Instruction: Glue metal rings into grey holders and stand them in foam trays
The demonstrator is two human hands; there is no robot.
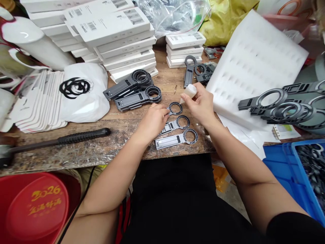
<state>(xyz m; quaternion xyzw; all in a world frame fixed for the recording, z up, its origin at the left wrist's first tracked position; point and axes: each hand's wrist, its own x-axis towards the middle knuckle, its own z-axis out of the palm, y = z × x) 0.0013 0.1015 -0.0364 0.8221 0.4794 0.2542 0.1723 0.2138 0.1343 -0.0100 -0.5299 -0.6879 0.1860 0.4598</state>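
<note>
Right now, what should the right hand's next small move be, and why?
Probably ease the white bottle along the rim of the ring. The right hand holds the bottle tilted, tip down near that rim; whether it touches, I can't tell. The left hand has its fingers on the ring's handle.

A worn wooden bench [127, 127] spans the frame's middle. On it lie a long black-gripped tool [61, 140] at left, a white plastic bag [87, 110] above that, stacked white boxes [127, 45] at upper left, and grey ring-ended parts [170, 140] at centre.
</note>
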